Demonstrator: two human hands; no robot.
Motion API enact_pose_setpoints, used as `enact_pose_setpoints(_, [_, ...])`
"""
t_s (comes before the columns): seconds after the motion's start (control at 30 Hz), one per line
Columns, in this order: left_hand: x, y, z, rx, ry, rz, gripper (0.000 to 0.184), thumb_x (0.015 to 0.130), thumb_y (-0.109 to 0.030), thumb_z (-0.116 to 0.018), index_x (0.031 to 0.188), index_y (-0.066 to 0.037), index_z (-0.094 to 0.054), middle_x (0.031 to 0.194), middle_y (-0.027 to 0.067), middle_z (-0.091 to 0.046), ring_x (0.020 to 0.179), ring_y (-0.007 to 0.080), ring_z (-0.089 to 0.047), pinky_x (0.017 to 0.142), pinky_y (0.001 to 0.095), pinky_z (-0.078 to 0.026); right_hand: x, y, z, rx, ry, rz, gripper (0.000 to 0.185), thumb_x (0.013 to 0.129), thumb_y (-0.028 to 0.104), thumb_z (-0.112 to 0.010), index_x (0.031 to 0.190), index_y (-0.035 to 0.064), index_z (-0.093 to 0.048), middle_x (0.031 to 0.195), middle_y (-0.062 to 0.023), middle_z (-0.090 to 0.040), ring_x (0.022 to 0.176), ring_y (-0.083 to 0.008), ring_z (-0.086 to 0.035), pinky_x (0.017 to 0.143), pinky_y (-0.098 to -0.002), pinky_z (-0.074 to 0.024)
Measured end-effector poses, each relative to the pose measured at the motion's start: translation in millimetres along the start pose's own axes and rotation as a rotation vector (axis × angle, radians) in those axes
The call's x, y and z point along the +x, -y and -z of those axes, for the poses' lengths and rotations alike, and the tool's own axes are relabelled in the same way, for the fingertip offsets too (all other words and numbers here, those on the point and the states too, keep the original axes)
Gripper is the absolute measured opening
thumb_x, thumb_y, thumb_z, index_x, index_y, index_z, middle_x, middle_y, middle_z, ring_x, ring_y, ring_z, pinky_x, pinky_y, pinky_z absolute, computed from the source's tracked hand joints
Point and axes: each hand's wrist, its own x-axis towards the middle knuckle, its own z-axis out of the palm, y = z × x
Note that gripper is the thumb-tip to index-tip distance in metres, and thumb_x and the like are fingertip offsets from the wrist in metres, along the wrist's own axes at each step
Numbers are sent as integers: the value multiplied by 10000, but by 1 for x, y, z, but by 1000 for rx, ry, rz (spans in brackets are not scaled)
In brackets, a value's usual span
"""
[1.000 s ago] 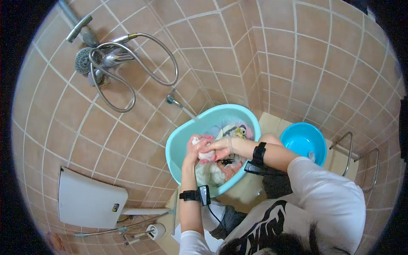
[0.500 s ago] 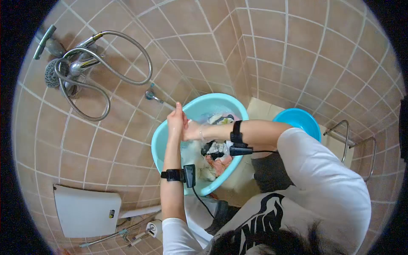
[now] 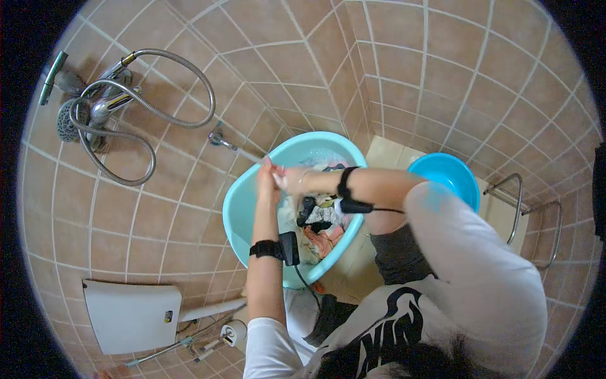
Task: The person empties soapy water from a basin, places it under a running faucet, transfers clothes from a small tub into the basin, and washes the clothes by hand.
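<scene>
My left hand (image 3: 266, 179) and my right hand (image 3: 291, 180) meet over the upper left part of a light turquoise tub (image 3: 235, 216). They touch each other, and their fingers are blurred and partly overlapped. Close to the fingertips ends a pale stream of water (image 3: 251, 155) from a small wall tap (image 3: 221, 137). Below the hands, wet laundry (image 3: 320, 218) in white, black and pink lies in the tub, with suds near its far side. No item of laundry can be made out in either hand.
A blue basin (image 3: 464, 180) stands on the floor to the right, near metal rails (image 3: 519, 208). On the left wall hang a shower mixer with its hose (image 3: 183, 60) and a white panel (image 3: 129, 316). Black straps with cabled boxes (image 3: 289, 248) sit on both forearms.
Both hands have shifted slightly relative to each other and stay together. The left hand's upright thumb has lowered towards the water stream. The whole view has moved a little.
</scene>
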Motion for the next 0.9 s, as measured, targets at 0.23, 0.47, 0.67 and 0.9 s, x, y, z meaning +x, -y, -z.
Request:
enact_pose_setpoints(0.23, [36,119,43,1078,72,73,638,692,-487,-642,1051,35,-566,1071,215,-572,952,303,-564,843,387,-426,-171,-171,125,-138,412,-472,432,484,247,-778,847,82,-615,882,-139,-637,801,-254,-610,698,-376,-493])
enact_pose_setpoints(0.47, [39,168,89,1110,-74,-87,414,778,-294,-515,968,67,-584,879,243,-616,867,404,-572,835,406,-419,-287,-138,194,-433,721,-898,538,637,405,-671,1027,43,-599,1048,-191,-586,946,-311,-568,791,-397,-467])
enact_pose_setpoints(0.67, [1,65,85,93,-223,-178,437,860,-302,-488,1100,63,-477,1090,159,-543,920,286,-549,781,379,-430,-143,-84,149,3,413,-374,564,676,364,-653,1108,15,-552,1009,-197,-603,926,-294,-588,791,-378,-460])
enact_pose_setpoints(0.9, [-61,-79,75,-222,-25,-295,260,784,-109,-631,963,19,-493,851,111,-604,698,204,-610,607,319,-512,-12,17,18,627,673,-361,757,621,408,-718,1184,-29,-462,1024,-171,-589,925,-268,-554,742,-393,-461])
